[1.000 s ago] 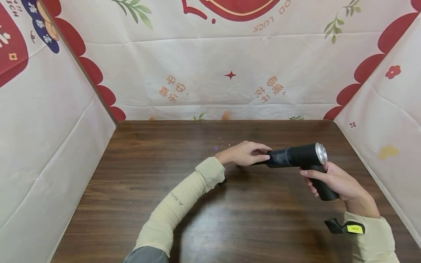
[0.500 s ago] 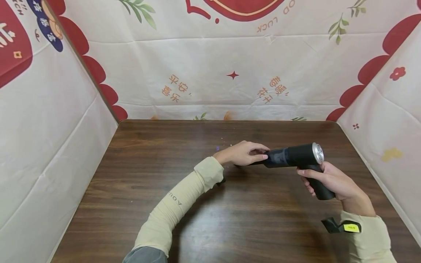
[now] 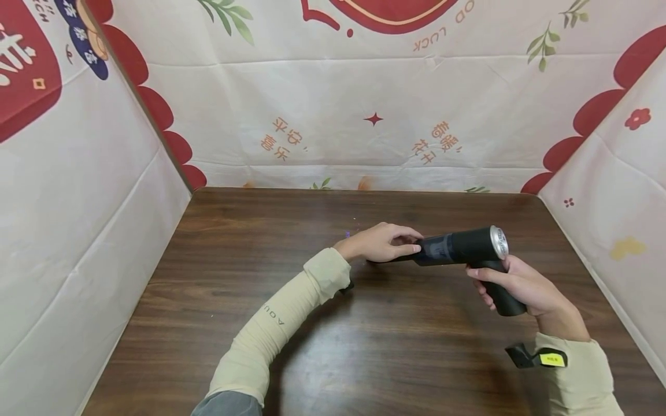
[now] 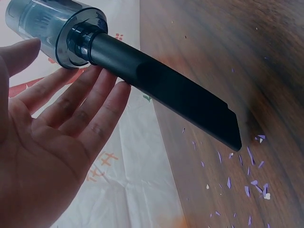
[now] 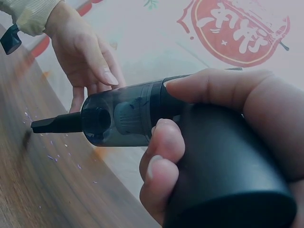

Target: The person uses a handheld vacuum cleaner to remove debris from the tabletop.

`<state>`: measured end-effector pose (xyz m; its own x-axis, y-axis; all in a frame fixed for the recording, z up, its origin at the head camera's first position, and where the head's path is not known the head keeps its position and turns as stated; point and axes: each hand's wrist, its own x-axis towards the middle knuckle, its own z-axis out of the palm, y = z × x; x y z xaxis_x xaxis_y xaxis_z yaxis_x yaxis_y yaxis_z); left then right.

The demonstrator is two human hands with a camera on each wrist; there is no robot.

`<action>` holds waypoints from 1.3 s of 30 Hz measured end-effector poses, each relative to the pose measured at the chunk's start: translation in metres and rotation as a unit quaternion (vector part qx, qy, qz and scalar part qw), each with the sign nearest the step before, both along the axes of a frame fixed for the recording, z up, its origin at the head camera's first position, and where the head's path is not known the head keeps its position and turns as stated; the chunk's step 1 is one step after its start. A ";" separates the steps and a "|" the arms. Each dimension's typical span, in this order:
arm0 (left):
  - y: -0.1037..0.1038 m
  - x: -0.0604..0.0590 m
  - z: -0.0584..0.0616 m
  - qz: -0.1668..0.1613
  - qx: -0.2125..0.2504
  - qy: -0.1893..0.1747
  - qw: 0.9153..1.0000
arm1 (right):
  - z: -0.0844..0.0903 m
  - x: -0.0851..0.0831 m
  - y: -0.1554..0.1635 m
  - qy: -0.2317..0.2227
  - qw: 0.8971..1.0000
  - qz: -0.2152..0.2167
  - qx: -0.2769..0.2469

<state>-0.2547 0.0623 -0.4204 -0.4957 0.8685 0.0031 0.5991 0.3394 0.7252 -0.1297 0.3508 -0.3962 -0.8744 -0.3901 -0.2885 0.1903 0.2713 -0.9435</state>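
Observation:
A black handheld vacuum with a silver end cap is held level over the dark wooden table. My right hand grips its handle, fingers curled round it. My left hand is at the front end, and its straight fingers touch the base of the long flat nozzle, just below the clear dust cup. The nozzle tip hangs just above small purple paper scraps scattered on the wood.
Printed cream and red cloth walls close the table in at the back and on both sides. A black strap with a yellow label sits on my right wrist. More purple specks lie beyond my left hand.
The vacuum and both hands have drifted slightly to the left over the table. Neither hand has changed its hold.

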 end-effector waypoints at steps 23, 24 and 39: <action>-0.012 -0.001 -0.002 0.002 0.000 0.004 1.000 | -0.004 -0.005 -0.007 0.006 1.000 0.028 -0.003; -0.012 -0.001 -0.002 0.001 0.000 0.003 1.000 | -0.004 -0.005 -0.007 0.005 1.000 0.031 -0.004; -0.009 -0.003 -0.001 0.007 0.004 0.014 1.000 | -0.006 -0.006 -0.009 0.015 1.000 0.012 0.007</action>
